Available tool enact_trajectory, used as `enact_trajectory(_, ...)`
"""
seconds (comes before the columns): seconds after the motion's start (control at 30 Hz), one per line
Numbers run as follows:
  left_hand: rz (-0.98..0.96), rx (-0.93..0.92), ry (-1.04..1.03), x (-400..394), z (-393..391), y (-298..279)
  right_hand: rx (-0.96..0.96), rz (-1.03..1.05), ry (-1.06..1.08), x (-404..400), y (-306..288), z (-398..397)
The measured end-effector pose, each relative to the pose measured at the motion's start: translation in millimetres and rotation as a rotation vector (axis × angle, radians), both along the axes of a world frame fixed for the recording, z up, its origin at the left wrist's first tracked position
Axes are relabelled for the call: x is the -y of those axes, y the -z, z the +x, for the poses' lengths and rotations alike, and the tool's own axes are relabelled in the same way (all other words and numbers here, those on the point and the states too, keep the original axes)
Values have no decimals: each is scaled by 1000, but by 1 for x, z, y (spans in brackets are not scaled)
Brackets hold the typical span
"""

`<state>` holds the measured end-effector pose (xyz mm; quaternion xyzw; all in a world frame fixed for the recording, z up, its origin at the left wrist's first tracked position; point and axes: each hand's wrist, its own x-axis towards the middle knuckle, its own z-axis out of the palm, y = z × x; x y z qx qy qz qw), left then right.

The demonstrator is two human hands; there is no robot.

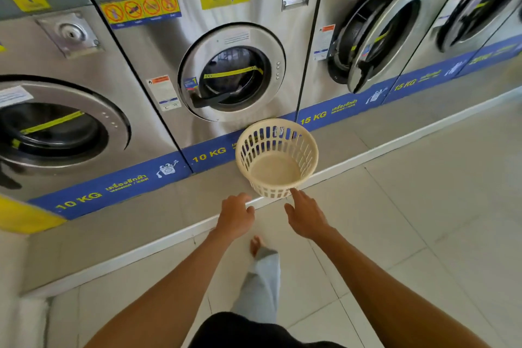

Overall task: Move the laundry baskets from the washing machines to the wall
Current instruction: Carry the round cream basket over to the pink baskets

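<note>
Cream basket stands empty on the grey ledge before the washer marked 10 KG. Left hand and right hand reach toward it, fingers loosely spread, empty; right fingertip at its base.

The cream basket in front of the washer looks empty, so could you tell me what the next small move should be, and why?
Probably bring both hands forward to its rim. The cream basket stands empty on the grey step; the left hand and right hand are open just short of it, with only the right fingertip near its base.
</note>
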<state>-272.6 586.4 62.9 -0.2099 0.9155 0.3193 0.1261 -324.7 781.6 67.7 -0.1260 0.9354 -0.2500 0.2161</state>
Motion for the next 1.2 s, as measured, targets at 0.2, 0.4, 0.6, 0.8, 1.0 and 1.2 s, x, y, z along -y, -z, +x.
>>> enact_trajectory(0.2, 22, 66, 34, 10, -87, 15, 75, 78, 56, 3, 21, -88)
enact_trajectory(0.4, 7, 139, 51, 35, -169, 22, 117, 142, 67, 9, 29, -168)
enact_trajectory(0.6, 31, 212, 28, 46, -217, 31, 133, 154, 102, 12, 35, -220)
enact_trajectory(0.8, 56, 261, -40, 44, -237, 50, 181, 198, 81, -3, 54, -260)
enact_trajectory(1.0, 101, 302, -195, 36, -252, 62, 262, 223, -19, -20, 84, -297)
enact_trajectory(1.2, 138, 396, -324, 28, -270, 88, 336, 292, -84, -24, 112, -335)
